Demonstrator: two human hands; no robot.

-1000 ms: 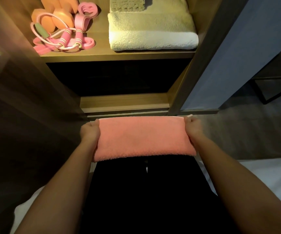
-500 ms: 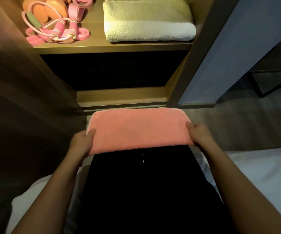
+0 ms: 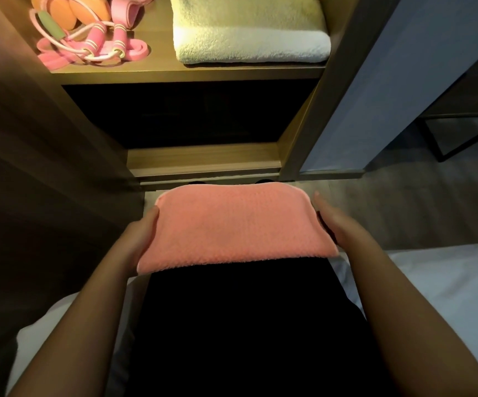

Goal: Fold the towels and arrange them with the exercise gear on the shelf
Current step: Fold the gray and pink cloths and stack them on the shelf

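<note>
Your folded pink towel (image 3: 232, 227) lies across your lap at the centre of the view, its far edge just short of the shelf (image 3: 174, 71) unit's base at 12 o'clock. A second ago you pinched its two far corners; now both hands have slid back along its short sides. Your left hand (image 3: 136, 239) holds the 9 o'clock side, thumb on top and fingers hidden beneath. Your right hand (image 3: 339, 224) lies against the 3 o'clock side with fingers straight, gripping nothing. The hands are well apart. On the lit shelf, a folded cream towel (image 3: 249, 32) sits at 12 o'clock, with the pink exercise gear (image 3: 94, 50) beside it at 11 o'clock.
</note>
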